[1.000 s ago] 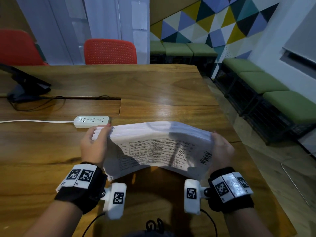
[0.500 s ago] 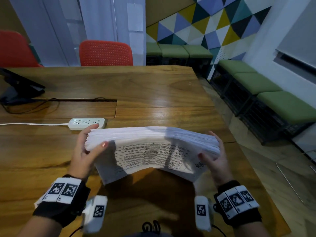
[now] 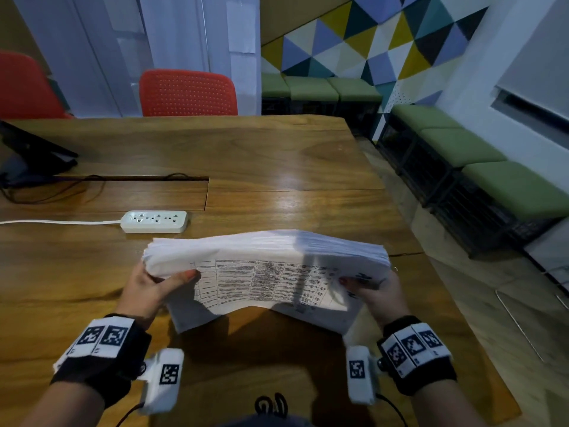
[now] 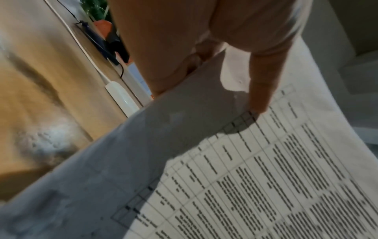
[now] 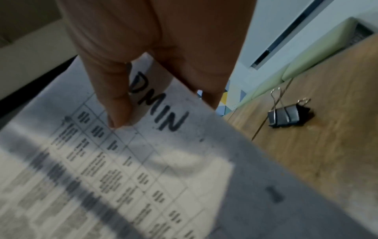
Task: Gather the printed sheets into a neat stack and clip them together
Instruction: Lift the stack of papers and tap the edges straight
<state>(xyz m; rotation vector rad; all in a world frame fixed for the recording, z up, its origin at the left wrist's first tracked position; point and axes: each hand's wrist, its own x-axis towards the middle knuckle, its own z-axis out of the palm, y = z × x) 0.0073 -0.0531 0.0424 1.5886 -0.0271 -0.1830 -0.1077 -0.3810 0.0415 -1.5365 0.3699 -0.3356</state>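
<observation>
**Entry: sheet stack held at both ends, clip not yet fetched**

Item 1. Stack of printed sheets (image 3: 264, 272). Thick bundle, table-printed top page marked "ADMIN" near the right end. Held above the wooden surface (image 3: 277, 155), near edge drooping towards the person, far edge raised. Edges fan slightly at the left end; alignment is judged unfinished.

Item 2. Left hand (image 3: 151, 288). Closed on the stack's left end, thumb laid on the top page, fingers beneath.

Item 3. Right hand (image 3: 377, 292). Closed on the right end, thumb pressed beside the lettering, fingers beneath.

Item 4. Black binder clip (image 5: 286, 114). Seen only in the right wrist view, lying on the surface apart from the stack, wire handles up. Untouched.

Item 5. White power strip (image 3: 154, 221). Lying beyond the stack's left end, apart from it.

Change recorded: over the last second the stack has been lowered and tipped flatter, and both thumbs, formerly at the end faces, are now brought over the top page. The squaring-up is therefore judged near its close; setting down and clipping are judged outstanding.
</observation>
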